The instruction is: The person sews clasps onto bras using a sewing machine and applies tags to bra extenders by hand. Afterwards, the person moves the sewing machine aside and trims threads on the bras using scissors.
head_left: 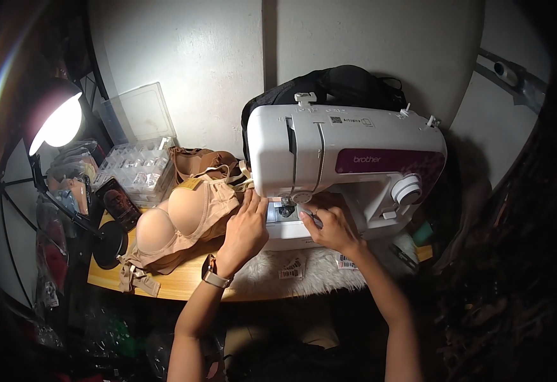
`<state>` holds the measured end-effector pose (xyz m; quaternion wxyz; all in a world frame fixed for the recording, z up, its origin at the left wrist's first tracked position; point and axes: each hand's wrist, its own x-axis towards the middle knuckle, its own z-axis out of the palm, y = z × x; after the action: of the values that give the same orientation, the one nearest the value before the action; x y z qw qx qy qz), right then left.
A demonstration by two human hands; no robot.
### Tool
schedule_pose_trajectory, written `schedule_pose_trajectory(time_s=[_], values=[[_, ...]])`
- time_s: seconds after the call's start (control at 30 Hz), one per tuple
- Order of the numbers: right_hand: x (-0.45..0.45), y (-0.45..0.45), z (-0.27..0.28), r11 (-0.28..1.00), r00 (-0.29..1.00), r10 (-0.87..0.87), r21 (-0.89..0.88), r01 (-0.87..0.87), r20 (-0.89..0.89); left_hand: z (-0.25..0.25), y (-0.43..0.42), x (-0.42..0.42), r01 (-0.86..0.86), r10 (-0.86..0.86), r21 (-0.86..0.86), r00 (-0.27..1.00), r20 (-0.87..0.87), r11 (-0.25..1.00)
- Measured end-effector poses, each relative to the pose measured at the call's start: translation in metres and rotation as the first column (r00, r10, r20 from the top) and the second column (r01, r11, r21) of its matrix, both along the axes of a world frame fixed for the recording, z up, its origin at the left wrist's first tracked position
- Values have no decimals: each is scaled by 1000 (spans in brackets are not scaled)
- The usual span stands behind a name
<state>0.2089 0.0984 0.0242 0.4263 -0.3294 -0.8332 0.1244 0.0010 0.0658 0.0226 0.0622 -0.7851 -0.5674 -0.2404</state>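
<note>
A white Brother sewing machine (pixel 269 140) stands before me, its presser foot (pixel 285 209) lit from below the head. My left hand (pixel 248 224), wearing a wristwatch (pixel 216 274), is at the left of the foot. Its fingers are together, pressing on the edge of a beige bra (pixel 186 210); a narrow tan strip runs from them toward the needle area. At the right of the foot, my right hand (pixel 330 228) is closed round a small tool with a grey loop-like part (pixel 317 220). Its tip is hidden, so its exact kind is unclear.
A lit lamp (pixel 59 127), a phone (pixel 119 202) and a clear compartment box (pixel 139 167) stand at the left. Brown bras (pixel 205 162) lie behind the beige one. White fur (pixel 265 277) with small labelled packets (pixel 292 267) covers the table's front. Black fabric (pixel 329 83) is behind the machine.
</note>
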Motion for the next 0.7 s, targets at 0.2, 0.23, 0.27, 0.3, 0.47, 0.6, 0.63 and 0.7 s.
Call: schedule_pose_trajectory(time_s=[0.2,0.23,0.27,0.3,0.47,0.6,0.63,0.7], values=[[17,-11,13,939,997,-48,336,65,-59,-1,7,-5,45,-45,4,998,33,999],[23,-18,18,921,990,-45,377,93,-135,-2,9,-5,55,-54,-14,998,42,998],[32,-26,25,877,978,-73,454,157,-197,-2,10,-5,67,-65,-30,996,53,997],[46,-32,27,839,961,-122,492,233,-248,-2,10,-4,66,-64,-30,996,56,997],[113,-17,15,767,544,-384,70,638,-746,-2,9,-2,54,-54,-11,996,64,998],[152,10,0,796,486,-487,-141,588,-725,-6,10,-3,50,-50,0,996,69,999],[160,16,-8,807,505,-524,-211,551,-686,-6,9,-3,52,-52,5,997,65,999],[177,33,-24,867,448,-479,-328,374,-755,-6,9,-2,42,-42,1,998,52,999]])
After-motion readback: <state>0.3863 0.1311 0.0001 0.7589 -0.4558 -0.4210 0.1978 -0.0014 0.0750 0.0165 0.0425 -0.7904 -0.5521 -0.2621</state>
